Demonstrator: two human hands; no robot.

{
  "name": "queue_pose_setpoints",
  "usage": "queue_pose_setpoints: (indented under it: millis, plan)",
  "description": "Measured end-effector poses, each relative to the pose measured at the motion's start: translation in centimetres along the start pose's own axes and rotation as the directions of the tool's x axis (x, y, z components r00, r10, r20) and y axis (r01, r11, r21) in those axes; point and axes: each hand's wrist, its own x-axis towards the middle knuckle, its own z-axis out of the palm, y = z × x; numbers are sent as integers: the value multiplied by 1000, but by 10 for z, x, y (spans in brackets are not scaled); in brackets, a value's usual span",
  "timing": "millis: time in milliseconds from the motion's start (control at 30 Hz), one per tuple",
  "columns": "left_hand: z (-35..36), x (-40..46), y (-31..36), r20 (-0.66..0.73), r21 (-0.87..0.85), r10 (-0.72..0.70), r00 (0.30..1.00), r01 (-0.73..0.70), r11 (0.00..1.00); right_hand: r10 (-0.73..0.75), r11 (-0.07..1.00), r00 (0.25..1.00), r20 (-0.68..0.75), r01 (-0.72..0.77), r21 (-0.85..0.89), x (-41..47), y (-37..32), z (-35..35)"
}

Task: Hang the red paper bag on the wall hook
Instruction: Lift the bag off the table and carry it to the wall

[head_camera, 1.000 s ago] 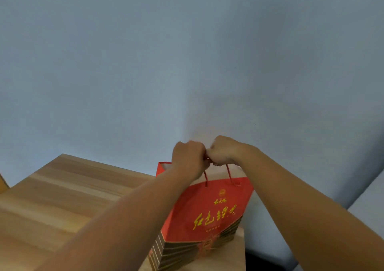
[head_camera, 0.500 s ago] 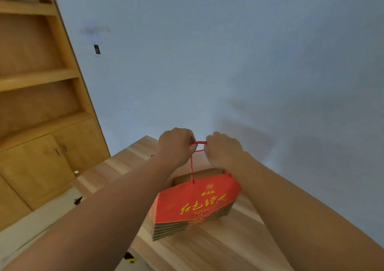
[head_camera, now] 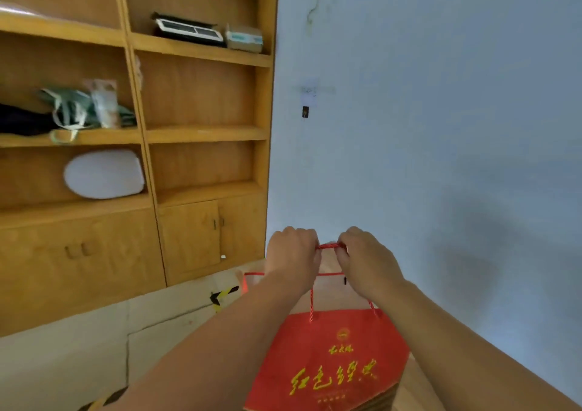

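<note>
Since half a second back we've swung left and lifted: shelves now fill the left side, and the hook is much nearer the middle of view, high above the grip. Bag has come up with us; worktop barely shows, low right, beneath it.

Left hand and right hand are both fisted on the red cord handle, a short taut span of it stretched between them. Each grip is clamped on the cord, knuckles nearly touching. Bag hangs straight below the grip, mouth open, printed face toward us. We can't tell whether its base is clear of the worktop, since the frame cuts it off.

Step in hand, as we judge it: carrying the bag toward the wall, handle spread ready for the hook. Hook sits up and slightly left of the grip, well apart from it.

Next move calls for raising both hands above the hook, keeping the cord span open and taut, then lowering the loop over the tip. Hook is small and blurred; its shape is unclear, so aim needs care.
</note>
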Motion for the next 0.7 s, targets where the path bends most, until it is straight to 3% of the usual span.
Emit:
queue_pose_setpoints:
  millis: [100, 367, 700]
  plan:
    - [-14, 1, -55, -47, -18, -55, 997, 55, 998, -20, 997, 999, -41, 23, 76, 29, -50, 15]
    - [-27, 19, -195, -42, -66, -178, 983, 175, 982, -133, 988, 990, 38, 130, 79, 108, -157, 56]
    - [-17, 104, -321, -119, -73, -303, 945, 296, 952, -228, 956, 973, -22, 229, 183, 234, -223, 122]
